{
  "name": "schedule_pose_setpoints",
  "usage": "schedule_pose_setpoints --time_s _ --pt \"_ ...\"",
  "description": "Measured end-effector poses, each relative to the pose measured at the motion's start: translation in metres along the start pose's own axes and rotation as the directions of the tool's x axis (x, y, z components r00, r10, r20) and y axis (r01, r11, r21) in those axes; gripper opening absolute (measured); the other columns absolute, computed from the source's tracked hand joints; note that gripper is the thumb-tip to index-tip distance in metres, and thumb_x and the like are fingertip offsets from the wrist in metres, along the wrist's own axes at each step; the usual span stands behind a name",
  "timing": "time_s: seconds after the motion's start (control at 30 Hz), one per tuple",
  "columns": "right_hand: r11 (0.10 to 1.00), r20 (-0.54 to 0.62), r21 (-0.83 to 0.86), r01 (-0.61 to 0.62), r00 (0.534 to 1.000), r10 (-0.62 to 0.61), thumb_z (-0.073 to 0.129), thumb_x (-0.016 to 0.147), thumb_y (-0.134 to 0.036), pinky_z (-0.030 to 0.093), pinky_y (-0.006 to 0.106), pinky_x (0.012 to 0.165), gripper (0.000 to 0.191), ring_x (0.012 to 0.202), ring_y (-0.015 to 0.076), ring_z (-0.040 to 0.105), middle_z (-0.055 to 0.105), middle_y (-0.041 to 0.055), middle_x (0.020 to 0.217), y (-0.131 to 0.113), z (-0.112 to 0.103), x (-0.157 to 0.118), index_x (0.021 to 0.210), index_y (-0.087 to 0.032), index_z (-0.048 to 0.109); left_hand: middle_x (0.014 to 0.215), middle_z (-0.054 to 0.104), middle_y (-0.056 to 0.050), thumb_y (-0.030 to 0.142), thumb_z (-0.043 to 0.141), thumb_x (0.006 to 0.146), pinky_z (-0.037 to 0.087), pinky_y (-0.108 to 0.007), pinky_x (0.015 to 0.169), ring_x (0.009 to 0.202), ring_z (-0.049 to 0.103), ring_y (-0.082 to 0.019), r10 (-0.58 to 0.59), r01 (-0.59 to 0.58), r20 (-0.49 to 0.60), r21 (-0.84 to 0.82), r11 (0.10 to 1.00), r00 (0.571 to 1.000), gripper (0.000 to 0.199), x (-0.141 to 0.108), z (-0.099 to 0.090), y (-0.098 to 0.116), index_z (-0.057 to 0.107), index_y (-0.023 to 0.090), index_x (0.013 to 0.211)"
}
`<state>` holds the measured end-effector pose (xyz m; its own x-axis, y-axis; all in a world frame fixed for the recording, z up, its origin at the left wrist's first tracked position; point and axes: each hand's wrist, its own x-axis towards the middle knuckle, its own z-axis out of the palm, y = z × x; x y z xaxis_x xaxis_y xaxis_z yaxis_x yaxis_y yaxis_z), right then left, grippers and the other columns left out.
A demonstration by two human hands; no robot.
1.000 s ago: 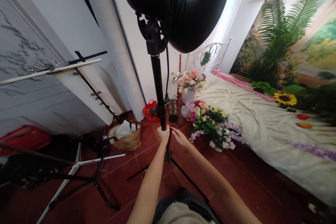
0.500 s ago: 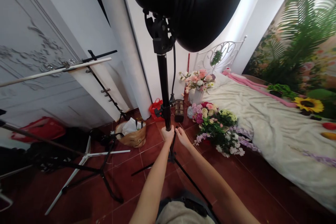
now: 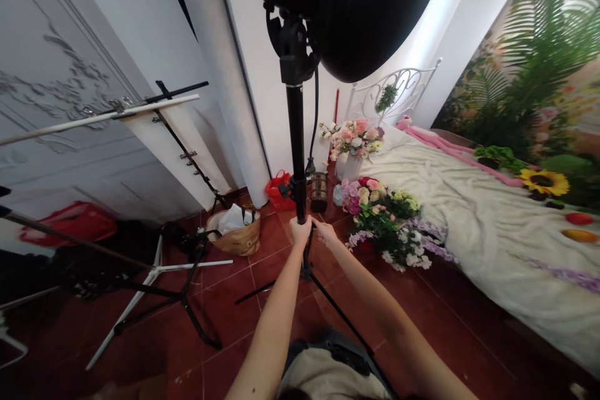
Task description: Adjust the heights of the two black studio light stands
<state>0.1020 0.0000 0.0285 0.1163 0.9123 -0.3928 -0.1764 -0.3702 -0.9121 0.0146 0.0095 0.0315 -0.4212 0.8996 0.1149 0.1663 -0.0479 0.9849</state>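
Observation:
A black light stand [image 3: 296, 137] rises upright in front of me, carrying a large black studio lamp [image 3: 347, 6] at the top. My left hand [image 3: 300, 230] is wrapped around the pole at its lower part. Right beside it, my right hand [image 3: 325, 232] has its fingers closed at a small dark knob on the side of the stand; the fingers mostly hide it. Above my hands a black clamp collar [image 3: 294, 189] sits on the pole. A cable [image 3: 315, 115] with a plug hangs down next to the pole. The stand's legs [image 3: 340, 309] spread over the floor.
On the left are a backdrop stand [image 3: 182, 150] with clips, more tripod legs [image 3: 154, 272] and a woven basket [image 3: 239, 234]. A red bag [image 3: 280, 190] and small chest [image 3: 319, 192] lie beyond the pole. Artificial flowers [image 3: 375, 206] stand beside a blanket-covered bed [image 3: 478, 250] on the right.
My right hand has moved in against the pole, its fingers now at the knob. The left hand keeps its grip. The lamp and pole appear slightly higher and further right in view.

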Motion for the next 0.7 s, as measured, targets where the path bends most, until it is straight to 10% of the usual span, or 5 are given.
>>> schedule_pose_setpoints --time_s 0.3,0.7 --pt "0.963 0.128 0.156 -0.22 0.971 0.201 0.066 0.074 -0.038 0.033 0.015 0.039 0.026 0.04 0.0047 0.044 0.05 -0.0036 0.049 0.079 -0.016 -0.099 0.066 -0.014 0.059 0.05 0.052 0.001 0.035 0.061 0.065 0.036 -0.019 0.045 0.046 0.049 -0.01 -0.091 0.103 0.187 -0.051 0.993 0.978 0.021 -0.002 -0.013 -0.004 0.056 0.015 0.06" --pt "0.881 -0.06 0.237 -0.41 0.899 0.434 0.072 0.063 -0.048 0.043 0.021 0.042 0.036 0.041 0.0119 0.056 0.055 -0.0003 0.048 0.212 -0.074 -0.21 0.06 -0.018 0.053 0.055 0.057 -0.002 0.037 0.069 0.06 0.044 -0.023 0.053 0.055 0.057 -0.014 -0.073 0.099 0.222 -0.107 0.989 0.972 0.024 -0.002 -0.023 0.01 0.06 0.015 0.063"
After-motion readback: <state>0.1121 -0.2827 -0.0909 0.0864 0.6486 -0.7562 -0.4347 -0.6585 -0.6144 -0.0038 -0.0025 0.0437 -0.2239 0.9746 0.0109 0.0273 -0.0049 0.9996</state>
